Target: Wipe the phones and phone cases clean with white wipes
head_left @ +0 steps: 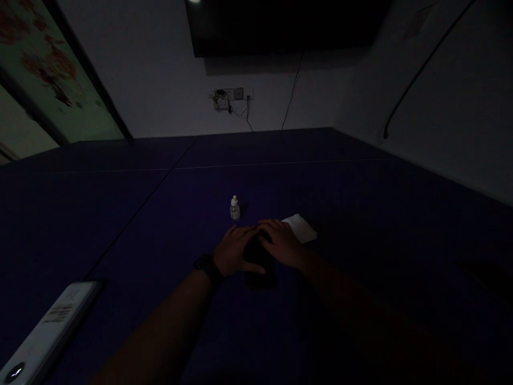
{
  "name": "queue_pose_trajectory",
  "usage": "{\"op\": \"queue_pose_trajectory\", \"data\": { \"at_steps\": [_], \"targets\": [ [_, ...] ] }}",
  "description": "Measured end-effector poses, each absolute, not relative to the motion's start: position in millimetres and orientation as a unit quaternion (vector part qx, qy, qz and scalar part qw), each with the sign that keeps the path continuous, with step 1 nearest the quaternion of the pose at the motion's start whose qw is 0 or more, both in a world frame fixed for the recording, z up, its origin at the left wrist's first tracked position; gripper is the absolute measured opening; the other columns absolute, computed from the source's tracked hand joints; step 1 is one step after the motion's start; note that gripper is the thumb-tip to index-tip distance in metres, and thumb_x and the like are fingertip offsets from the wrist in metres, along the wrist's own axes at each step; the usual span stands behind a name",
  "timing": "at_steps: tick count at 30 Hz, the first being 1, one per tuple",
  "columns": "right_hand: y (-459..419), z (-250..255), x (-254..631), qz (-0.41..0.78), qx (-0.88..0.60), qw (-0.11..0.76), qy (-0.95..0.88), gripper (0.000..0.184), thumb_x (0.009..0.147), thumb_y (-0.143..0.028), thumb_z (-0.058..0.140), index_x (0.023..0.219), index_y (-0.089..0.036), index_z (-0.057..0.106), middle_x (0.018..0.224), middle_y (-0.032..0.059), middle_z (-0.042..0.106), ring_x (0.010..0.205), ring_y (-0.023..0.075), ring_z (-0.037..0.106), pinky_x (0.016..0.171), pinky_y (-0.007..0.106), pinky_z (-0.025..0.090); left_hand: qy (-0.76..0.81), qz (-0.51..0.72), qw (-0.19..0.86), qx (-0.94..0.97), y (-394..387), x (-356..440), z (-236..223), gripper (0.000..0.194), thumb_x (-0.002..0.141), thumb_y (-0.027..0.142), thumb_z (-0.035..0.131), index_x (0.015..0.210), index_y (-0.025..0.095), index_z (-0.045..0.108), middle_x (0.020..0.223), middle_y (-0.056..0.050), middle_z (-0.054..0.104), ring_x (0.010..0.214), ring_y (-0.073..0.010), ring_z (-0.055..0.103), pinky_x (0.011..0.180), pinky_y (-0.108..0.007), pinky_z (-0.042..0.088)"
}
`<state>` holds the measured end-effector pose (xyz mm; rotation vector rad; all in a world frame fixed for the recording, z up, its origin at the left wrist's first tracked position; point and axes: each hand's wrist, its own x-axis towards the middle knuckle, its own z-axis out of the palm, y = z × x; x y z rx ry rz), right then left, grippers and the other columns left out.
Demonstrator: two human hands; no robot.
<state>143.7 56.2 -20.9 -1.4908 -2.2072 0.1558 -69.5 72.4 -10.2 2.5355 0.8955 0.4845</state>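
Observation:
A dark, flat smartphone (261,275) lies on the purple table (192,198) under both hands, its upper part mostly covered. My left hand (234,250), with a black watch (208,267) at the wrist, grips it from the left. The left thumb lies across its face, and the fingers reach its far end. From the right, my right hand (282,243) holds the far end, its fingers over the edge and its thumb bent inward. Just beyond my hands stands a small dropper bottle (235,209) with a pale cap. White paper (301,229) lies beside my right hand.
A long white box (52,326) with a round dark mark lies at the near left. Behind the table, sockets with plugs and cables (236,95) are on the wall below a large dark screen (280,27). A patterned glass panel (60,69) stands at the left. The room is dim.

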Motion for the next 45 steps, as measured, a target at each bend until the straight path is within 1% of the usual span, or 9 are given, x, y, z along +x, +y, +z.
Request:
{"op": "queue_pose_trajectory", "data": {
  "at_steps": [5, 9, 15, 18, 21, 26, 32, 39, 45],
  "targets": [
    [58, -22, 146, 0.057, -0.541, 0.239, -0.805, 0.028, 0.095, -0.025, 0.057, 0.122, -0.023, 0.065, 0.133, 0.0108, 0.067, 0.122, 0.0282, 0.059, 0.104, 0.049, 0.043, 0.319, 0.196, 0.197, 0.906, 73, -70, -13, 0.101, 0.071, 0.071, 0.079, 0.153, 0.026, 0.041, 0.155, -0.016, 0.05, 0.143, -0.0353, 0.046, 0.123, -0.063, 0.024],
    [58, -24, 146, 0.055, -0.539, 0.244, -0.804, 0.03, 0.096, -0.026, 0.056, 0.125, -0.022, 0.064, 0.135, 0.0117, 0.066, 0.123, 0.0287, 0.059, 0.105, 0.049, 0.043, 0.321, 0.204, 0.187, 0.905, 73, -70, -15, 0.094, 0.076, 0.067, 0.076, 0.151, 0.022, 0.043, 0.154, -0.018, 0.049, 0.143, -0.035, 0.046, 0.122, -0.06, 0.03],
    [55, -25, 145, 0.047, -0.535, 0.245, -0.807, 0.037, 0.096, -0.026, 0.054, 0.132, -0.018, 0.062, 0.139, 0.0133, 0.065, 0.126, 0.0293, 0.059, 0.107, 0.048, 0.045, 0.334, 0.205, 0.163, 0.905, 68, -68, -15, 0.09, 0.083, 0.066, 0.069, 0.152, 0.016, 0.041, 0.157, -0.021, 0.045, 0.145, -0.0353, 0.043, 0.12, -0.055, 0.035],
    [54, -26, 145, 0.043, -0.53, 0.244, -0.811, 0.04, 0.097, -0.026, 0.053, 0.135, -0.017, 0.061, 0.141, 0.0143, 0.063, 0.13, 0.0297, 0.057, 0.11, 0.049, 0.044, 0.349, 0.201, 0.155, 0.902, 65, -67, -16, 0.09, 0.085, 0.067, 0.066, 0.153, 0.014, 0.04, 0.159, -0.022, 0.042, 0.146, -0.0357, 0.042, 0.12, -0.053, 0.035],
    [53, -27, 145, 0.04, -0.526, 0.243, -0.814, 0.042, 0.098, -0.025, 0.051, 0.138, -0.017, 0.059, 0.142, 0.0149, 0.063, 0.132, 0.0298, 0.056, 0.111, 0.05, 0.043, 0.375, 0.203, 0.144, 0.893, 61, -67, -17, 0.089, 0.087, 0.069, 0.061, 0.153, 0.012, 0.04, 0.158, -0.024, 0.042, 0.148, -0.0361, 0.04, 0.121, -0.054, 0.033],
    [52, -27, 145, 0.029, -0.522, 0.24, -0.818, 0.044, 0.099, -0.025, 0.048, 0.139, -0.013, 0.058, 0.142, 0.0178, 0.063, 0.131, 0.0308, 0.058, 0.111, 0.051, 0.044, 0.4, 0.202, 0.135, 0.883, 59, -65, -18, 0.091, 0.087, 0.07, 0.06, 0.152, 0.01, 0.039, 0.157, -0.024, 0.043, 0.148, -0.0367, 0.04, 0.122, -0.053, 0.032],
    [51, -26, 145, 0.018, -0.52, 0.23, -0.822, 0.044, 0.097, -0.024, 0.049, 0.14, -0.015, 0.058, 0.14, 0.0155, 0.064, 0.129, 0.0296, 0.059, 0.109, 0.049, 0.045, 0.397, 0.2, 0.132, 0.886, 60, -63, -17, 0.089, 0.087, 0.067, 0.062, 0.151, 0.008, 0.041, 0.154, -0.024, 0.047, 0.145, -0.0366, 0.043, 0.121, -0.052, 0.035],
    [49, -24, 143, 0.018, -0.515, 0.224, -0.827, 0.043, 0.098, -0.023, 0.047, 0.139, -0.015, 0.059, 0.143, 0.0151, 0.063, 0.132, 0.0294, 0.058, 0.111, 0.049, 0.044, 0.39, 0.211, 0.132, 0.886, 59, -65, -17, 0.086, 0.088, 0.067, 0.061, 0.151, 0.012, 0.041, 0.154, -0.022, 0.049, 0.145, -0.0356, 0.044, 0.12, -0.052, 0.036],
    [47, -21, 141, 0.021, -0.524, 0.219, -0.823, 0.042, 0.098, -0.024, 0.047, 0.138, -0.015, 0.061, 0.143, 0.0135, 0.063, 0.132, 0.0295, 0.057, 0.11, 0.049, 0.044, 0.386, 0.212, 0.135, 0.888, 59, -66, -15, 0.082, 0.088, 0.063, 0.065, 0.149, 0.014, 0.042, 0.152, -0.021, 0.05, 0.142, -0.0358, 0.046, 0.118, -0.054, 0.038]
  ]
}}
